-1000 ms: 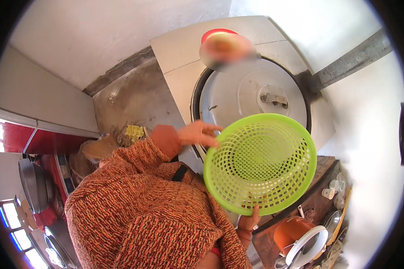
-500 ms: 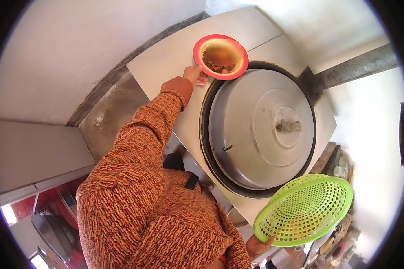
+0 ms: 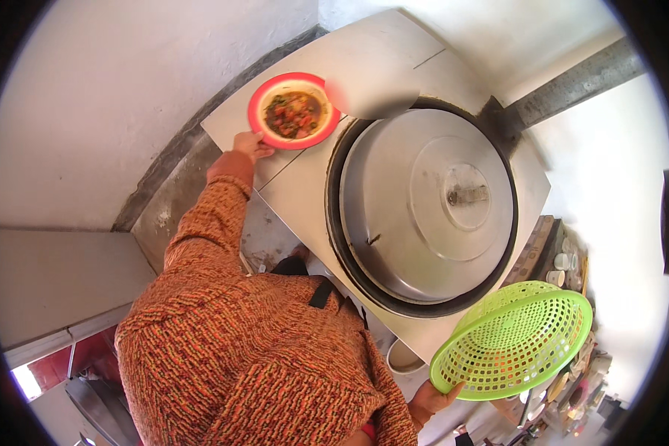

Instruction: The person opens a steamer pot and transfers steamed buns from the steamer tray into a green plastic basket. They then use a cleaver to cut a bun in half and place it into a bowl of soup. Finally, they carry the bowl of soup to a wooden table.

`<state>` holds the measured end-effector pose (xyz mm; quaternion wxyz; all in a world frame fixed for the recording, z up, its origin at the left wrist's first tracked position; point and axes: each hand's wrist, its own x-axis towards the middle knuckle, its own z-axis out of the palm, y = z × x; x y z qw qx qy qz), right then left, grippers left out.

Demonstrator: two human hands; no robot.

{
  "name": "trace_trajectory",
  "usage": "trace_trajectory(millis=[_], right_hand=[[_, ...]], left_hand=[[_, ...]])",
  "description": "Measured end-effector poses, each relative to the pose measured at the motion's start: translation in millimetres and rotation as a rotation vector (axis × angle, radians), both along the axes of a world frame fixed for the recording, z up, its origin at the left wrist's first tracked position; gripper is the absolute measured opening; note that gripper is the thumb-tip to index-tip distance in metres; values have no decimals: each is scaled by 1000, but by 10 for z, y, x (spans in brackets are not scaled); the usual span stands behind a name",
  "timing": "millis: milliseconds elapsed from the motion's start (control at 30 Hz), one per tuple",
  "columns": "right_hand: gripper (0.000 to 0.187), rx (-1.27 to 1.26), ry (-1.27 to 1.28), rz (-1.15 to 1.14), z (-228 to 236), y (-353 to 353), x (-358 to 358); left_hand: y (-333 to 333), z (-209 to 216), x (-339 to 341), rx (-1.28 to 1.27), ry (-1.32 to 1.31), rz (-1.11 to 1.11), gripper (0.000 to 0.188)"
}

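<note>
Red-rimmed bowl, upper centre-left of the frame, and green basket, lower right, each at one of a person's hands. The bowl (image 3: 256,111) is at the far end of the worktop (image 3: 364,52); its cream inside contains chopped food (image 3: 293,115) in red and green pieces with some brownish liquid. A blurred patch hides part of its right edge. The fingers of the left hand (image 3: 254,146) hold its lower-left rim. The fingers of the right hand (image 3: 434,398) are closed on the near rim of the basket (image 3: 509,349), tilted and full of holes. Centre right, a domed metal lid (image 3: 416,215) covers a large dark-rimmed pot (image 3: 334,223), hiding its contents. Small white cups (image 3: 555,277) stand at right.
</note>
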<state>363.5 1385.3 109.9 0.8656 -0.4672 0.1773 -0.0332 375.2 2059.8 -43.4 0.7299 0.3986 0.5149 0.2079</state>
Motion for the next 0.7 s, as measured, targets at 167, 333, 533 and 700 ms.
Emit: trace_trajectory(millis=[167,333,533,700], right_hand=[[52,62,-53,15,17,-131,121],[52,78,-63,-49,21,-193,113],[56,50,-47,-112,-67,-353,-83],[52,25,-37,-122,-193,-404,-361]], left_hand=[[-53,-76,-465,-28,-14,13,20],[-318,-52,-559,-53,-100,37,24],[-688,12,-528,-25,-6,197,33],[-1626,514,10,477,94,12,21]])
